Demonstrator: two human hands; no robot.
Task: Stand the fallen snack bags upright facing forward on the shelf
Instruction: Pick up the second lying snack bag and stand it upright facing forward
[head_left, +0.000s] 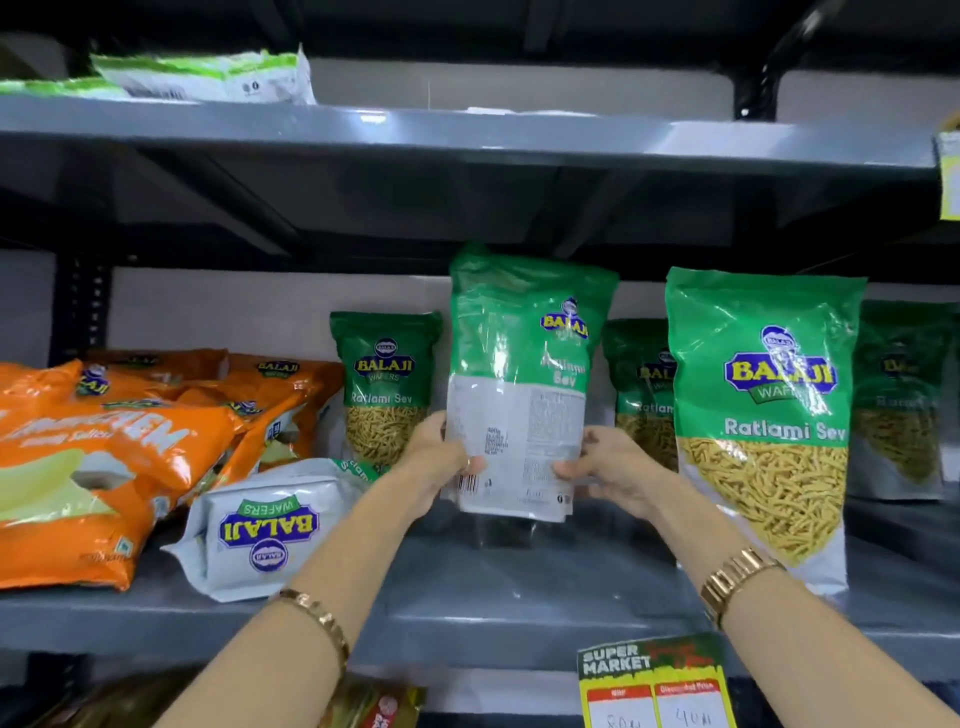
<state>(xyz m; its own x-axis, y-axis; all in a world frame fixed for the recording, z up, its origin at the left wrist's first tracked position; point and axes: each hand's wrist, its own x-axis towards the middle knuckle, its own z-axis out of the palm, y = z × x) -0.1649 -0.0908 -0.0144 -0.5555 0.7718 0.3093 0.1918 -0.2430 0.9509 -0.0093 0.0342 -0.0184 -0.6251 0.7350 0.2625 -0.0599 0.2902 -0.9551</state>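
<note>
I hold a green Ratlami Sev bag (522, 379) upright in the middle of the grey shelf (467, 613), its white back panel turned toward me. My left hand (436, 462) grips its lower left edge and my right hand (608, 470) its lower right edge. Its bottom hangs slightly above the shelf. Another bag of the same kind (265, 525) lies fallen on its back to the left, logo upside down. A large bag (763, 415) stands upright and facing forward on the right. Smaller ones stand behind at the left (384, 384), middle (641, 389) and right (898, 395).
Orange snack bags (104, 457) lie piled at the shelf's left end. An upper shelf (467, 140) carries flat white-green packets (208, 78). A supermarket price tag (654, 686) hangs from the shelf's front edge. More packets show on the shelf below (374, 706).
</note>
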